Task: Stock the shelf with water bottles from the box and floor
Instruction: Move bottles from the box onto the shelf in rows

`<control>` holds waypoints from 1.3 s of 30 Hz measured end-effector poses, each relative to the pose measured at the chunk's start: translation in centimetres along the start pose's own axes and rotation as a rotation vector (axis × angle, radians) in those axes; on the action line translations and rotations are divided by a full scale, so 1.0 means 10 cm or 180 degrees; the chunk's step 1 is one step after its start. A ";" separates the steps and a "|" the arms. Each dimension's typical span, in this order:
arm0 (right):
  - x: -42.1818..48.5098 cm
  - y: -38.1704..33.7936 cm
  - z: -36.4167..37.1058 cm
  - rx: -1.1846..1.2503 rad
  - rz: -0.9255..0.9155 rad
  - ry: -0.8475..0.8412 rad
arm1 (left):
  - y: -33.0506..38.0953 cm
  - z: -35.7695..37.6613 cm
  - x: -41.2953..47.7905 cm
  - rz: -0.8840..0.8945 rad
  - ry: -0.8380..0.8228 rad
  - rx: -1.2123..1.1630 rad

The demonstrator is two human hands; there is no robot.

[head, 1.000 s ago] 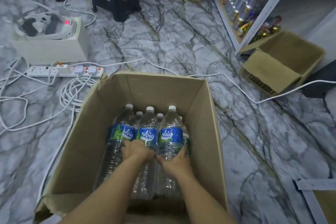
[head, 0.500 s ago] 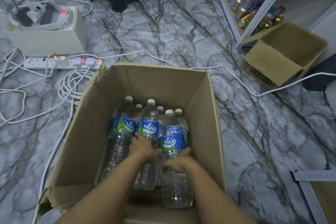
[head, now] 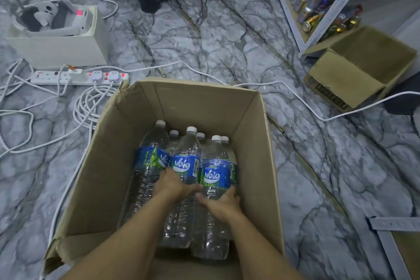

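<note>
Pulled nearer since a second ago, the right bottle [head: 214,177] sits in my right hand [head: 223,202], fingers wrapped round it; my left hand [head: 175,185] clamps the middle bottle [head: 186,166]. All six stay in the box [head: 204,102]; I see none on the shelf [head: 326,18].

Blue labels [head: 215,176] on the water bottles [head: 210,234] read "Waig".

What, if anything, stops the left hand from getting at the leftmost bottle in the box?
Probably nothing much, so yes. The leftmost bottle stands right beside the left hand, uncovered in the open box. That hand grips the middle bottle, though, so it must let go first.
</note>
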State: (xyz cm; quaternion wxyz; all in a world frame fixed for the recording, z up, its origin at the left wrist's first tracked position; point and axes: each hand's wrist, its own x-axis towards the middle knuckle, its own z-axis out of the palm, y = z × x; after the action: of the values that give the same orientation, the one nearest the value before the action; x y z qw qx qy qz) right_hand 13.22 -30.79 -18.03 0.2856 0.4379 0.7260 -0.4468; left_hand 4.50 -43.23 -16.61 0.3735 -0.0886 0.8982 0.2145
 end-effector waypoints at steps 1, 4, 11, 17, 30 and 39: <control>-0.01 0.00 0.00 0.0050 -0.0016 0.0007 | -0.02 0.01 0.01 0.0046 -0.0025 -0.0070; 0.01 -0.01 -0.01 0.0175 0.0019 0.0089 | -0.06 0.04 0.04 0.0131 -0.0171 -0.0133; 0.02 -0.01 0.00 0.0448 0.0125 0.0207 | -0.06 0.02 0.04 0.0185 -0.0066 0.0456; -0.12 -0.02 -0.02 0.0535 0.0047 0.0410 | -0.02 0.01 -0.03 0.0095 0.0371 0.0766; -0.38 -0.17 -0.24 0.0132 -0.0614 0.0763 | 0.14 -0.11 -0.24 0.0187 0.0913 0.0106; -1.04 -0.51 -0.55 0.0411 -0.1547 0.0642 | 0.09 -0.73 -1.05 0.0608 0.1983 -0.0429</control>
State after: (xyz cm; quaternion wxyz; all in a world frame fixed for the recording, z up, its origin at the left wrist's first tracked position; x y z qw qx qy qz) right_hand 13.22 -30.91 -5.23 0.0677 0.3104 0.8045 -0.5018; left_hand 7.03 -45.76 -4.32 0.0524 -0.0898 0.9572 0.2700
